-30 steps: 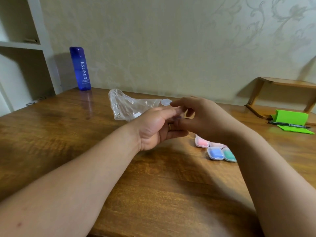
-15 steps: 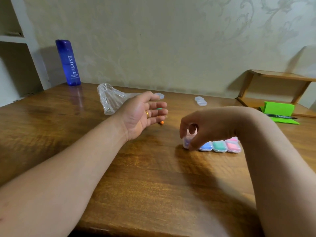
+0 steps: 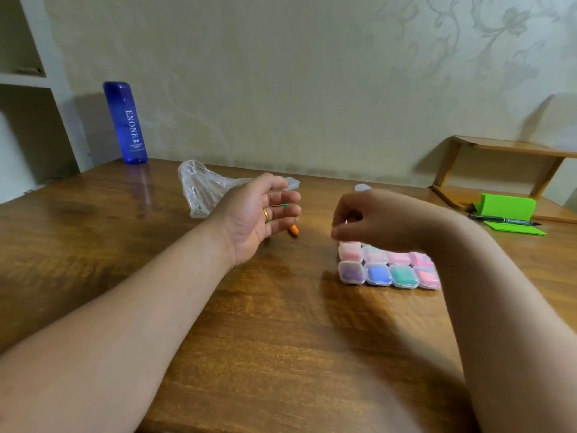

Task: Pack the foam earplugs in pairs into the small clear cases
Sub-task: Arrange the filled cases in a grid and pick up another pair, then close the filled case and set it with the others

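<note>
A wooden table (image 3: 281,339) seen from above a person's two bare forearms. Toward 4 o'clock from the middle of the view sits a block of eight small clear cases (image 3: 388,265), lids closed, packed edge to edge in two rows of four. Each is a rounded square of glossy see-through plastic with soft colour showing through. The near row reads purple, blue, green, pink from left to right, and the far row is mostly pink, with one paler case second from the left. The right hand (image 3: 374,220) hovers just over the far-left case, fingers curled downward (whether they pinch anything cannot be told). At 9 o'clock from it, the left hand (image 3: 256,214) is held palm sideways with relaxed, nearly straight fingers, gripping nothing, a ring on one finger. An orange earplug (image 3: 294,229) lies on the wood just beyond its fingertips. Two empty cases (image 3: 292,183) lie at 12 o'clock, near the wall. A crumpled plastic bag (image 3: 203,189) sits behind the left hand, a blue bottle (image 3: 126,123) stands at 10 o'clock, and a green stand (image 3: 507,209) with a pen (image 3: 502,220) lies at 3 o'clock.
</note>
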`<move>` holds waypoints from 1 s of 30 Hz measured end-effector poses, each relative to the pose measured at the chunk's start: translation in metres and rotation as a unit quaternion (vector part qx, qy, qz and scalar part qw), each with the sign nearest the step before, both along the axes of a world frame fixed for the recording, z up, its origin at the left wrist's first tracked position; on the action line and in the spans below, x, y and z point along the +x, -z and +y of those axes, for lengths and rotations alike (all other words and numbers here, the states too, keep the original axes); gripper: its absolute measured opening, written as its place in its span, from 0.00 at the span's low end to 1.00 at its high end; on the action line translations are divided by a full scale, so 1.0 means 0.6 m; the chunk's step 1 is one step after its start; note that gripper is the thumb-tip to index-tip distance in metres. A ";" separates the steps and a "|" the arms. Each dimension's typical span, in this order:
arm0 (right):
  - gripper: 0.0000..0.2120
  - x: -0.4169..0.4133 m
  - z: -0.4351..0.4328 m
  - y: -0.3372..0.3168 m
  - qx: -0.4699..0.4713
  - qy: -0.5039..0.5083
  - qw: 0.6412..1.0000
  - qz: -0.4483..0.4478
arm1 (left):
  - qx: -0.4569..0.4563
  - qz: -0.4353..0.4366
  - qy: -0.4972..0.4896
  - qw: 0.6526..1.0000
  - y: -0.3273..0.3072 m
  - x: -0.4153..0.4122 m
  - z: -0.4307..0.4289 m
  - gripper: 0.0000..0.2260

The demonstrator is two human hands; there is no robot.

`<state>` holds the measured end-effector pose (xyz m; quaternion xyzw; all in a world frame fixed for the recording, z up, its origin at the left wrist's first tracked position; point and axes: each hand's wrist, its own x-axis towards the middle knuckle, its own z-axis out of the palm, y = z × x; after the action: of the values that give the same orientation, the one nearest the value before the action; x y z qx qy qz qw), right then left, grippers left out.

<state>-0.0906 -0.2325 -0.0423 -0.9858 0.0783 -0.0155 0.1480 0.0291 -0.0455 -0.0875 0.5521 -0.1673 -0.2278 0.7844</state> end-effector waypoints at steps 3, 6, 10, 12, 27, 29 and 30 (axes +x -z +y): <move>0.03 0.017 -0.003 0.018 0.008 0.040 0.990 -0.135 | 0.033 -0.050 -0.077 0.995 0.004 0.003 0.001 0.10; 0.05 0.028 -0.005 0.029 0.020 0.061 0.982 -0.176 | 0.064 -0.073 -0.143 0.985 0.004 0.014 0.012 0.11; 0.06 0.037 -0.007 0.043 0.032 0.093 0.975 -0.202 | 0.047 -0.062 -0.185 0.980 -0.005 0.025 0.024 0.14; 0.07 0.036 -0.009 0.046 0.067 0.103 0.969 -0.215 | 0.050 -0.070 -0.190 0.978 -0.007 0.022 0.024 0.20; 0.13 0.168 -0.178 0.010 0.180 0.221 0.939 -0.192 | 0.015 -0.169 -0.206 0.964 -0.003 0.061 0.017 0.32; 0.11 0.192 -0.196 0.023 0.097 0.251 0.949 -0.163 | 0.012 -0.174 -0.218 0.960 -0.003 0.067 0.017 0.32; 0.10 0.202 -0.203 0.031 0.065 0.264 0.951 -0.143 | 0.013 -0.178 -0.220 0.959 -0.002 0.068 0.016 0.32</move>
<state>0.0304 -0.3545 -0.0610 -0.9054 0.3149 -0.1899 0.2123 0.0698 -0.0360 -0.0862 0.6168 -0.1761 0.0502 0.7655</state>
